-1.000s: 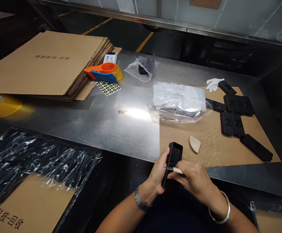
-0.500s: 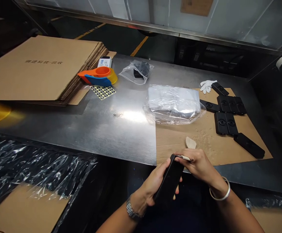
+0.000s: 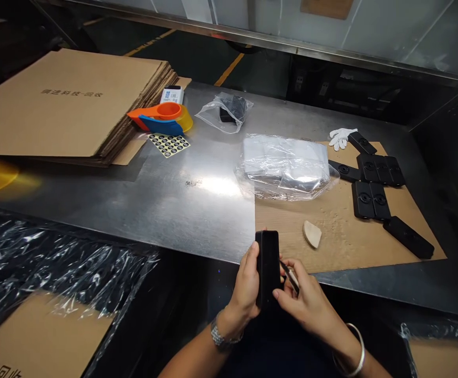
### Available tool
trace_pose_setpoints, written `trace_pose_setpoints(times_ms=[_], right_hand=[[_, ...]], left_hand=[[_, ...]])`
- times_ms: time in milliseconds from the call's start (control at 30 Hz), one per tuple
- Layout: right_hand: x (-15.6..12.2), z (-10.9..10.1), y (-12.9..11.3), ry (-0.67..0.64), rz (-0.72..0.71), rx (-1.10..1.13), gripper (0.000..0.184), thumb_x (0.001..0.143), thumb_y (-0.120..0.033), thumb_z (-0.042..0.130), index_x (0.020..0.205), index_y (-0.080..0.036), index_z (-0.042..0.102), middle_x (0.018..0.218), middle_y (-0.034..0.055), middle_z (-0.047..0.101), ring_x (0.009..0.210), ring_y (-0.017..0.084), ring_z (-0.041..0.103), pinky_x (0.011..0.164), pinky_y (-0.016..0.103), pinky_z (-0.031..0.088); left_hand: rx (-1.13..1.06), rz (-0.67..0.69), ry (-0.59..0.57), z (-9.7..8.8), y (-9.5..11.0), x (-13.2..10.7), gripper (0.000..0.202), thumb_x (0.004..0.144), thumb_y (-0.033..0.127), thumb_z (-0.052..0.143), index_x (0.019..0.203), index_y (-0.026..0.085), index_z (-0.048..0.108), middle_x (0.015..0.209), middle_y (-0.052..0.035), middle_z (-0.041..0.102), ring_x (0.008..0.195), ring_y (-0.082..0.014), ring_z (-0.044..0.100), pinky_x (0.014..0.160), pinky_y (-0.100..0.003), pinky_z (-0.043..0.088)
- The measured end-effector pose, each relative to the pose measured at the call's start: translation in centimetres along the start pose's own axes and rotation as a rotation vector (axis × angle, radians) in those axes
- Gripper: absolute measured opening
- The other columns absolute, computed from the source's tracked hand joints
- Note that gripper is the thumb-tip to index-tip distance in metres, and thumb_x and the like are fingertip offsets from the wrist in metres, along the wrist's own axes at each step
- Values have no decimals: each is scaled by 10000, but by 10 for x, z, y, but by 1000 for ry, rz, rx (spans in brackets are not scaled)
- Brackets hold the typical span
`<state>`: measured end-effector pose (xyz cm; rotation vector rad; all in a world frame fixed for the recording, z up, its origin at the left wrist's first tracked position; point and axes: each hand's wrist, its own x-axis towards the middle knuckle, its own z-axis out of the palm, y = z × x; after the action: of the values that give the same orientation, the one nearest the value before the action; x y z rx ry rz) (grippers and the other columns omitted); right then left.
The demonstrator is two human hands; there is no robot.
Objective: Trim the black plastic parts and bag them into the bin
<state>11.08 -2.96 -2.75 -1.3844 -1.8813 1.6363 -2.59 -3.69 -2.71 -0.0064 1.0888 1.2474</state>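
Note:
My left hand [image 3: 247,286] is closed around a black rectangular case [image 3: 268,270], held nearly upright in front of the table edge. The fingers behind the case are mostly hidden. Beside its right side, my right hand [image 3: 306,299] grips a slim tool [image 3: 291,277] with a pale side and a dark edge; its exact kind is unclear. The right thumb lies close to the case. Just beyond the hands, a beige wedge-shaped piece [image 3: 312,234] lies on a flat cardboard sheet [image 3: 284,226]. Several similar black cases [image 3: 364,200] rest on the sheet's right part.
A plastic bag of white packets [image 3: 286,165] lies mid-table. A white glove [image 3: 341,138] is at the back right. Further left are a bagged black item [image 3: 232,110], a tape dispenser [image 3: 160,119], a sticker sheet [image 3: 170,145] and stacked cardboard [image 3: 71,110].
The black case has turned from tilted to nearly upright. My right hand, with the slim tool, has moved from the case's top end down to its right side.

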Motion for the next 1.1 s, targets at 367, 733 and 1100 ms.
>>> trace_pose_setpoints(times_ms=[367,733,1100], right_hand=[[41,-19,0,225,93,352,304,781,-454,553,819,-153,537,504,-61,470,404,77,448,399,198,358],[27,-30,4,242,-16,-30,280,826,-443,521,860,-166,539,552,-46,513,491,91,484,496,204,391],[48,-111,60,734,235,-707,332,898,-345,368,1107,-147,534,865,113,581,698,209,518,583,287,323]], left_hand=[[28,-285,-142,-3,-14,-7,506,840,526,397,855,81,636,699,-85,646,454,-133,575,407,-239,471],[40,-322,-253,1,-14,0,522,866,516,341,892,79,624,689,-86,637,477,-152,595,446,-248,490],[-86,-452,-355,2,-9,18,646,898,494,218,750,37,650,682,-116,654,527,-164,630,515,-235,489]])
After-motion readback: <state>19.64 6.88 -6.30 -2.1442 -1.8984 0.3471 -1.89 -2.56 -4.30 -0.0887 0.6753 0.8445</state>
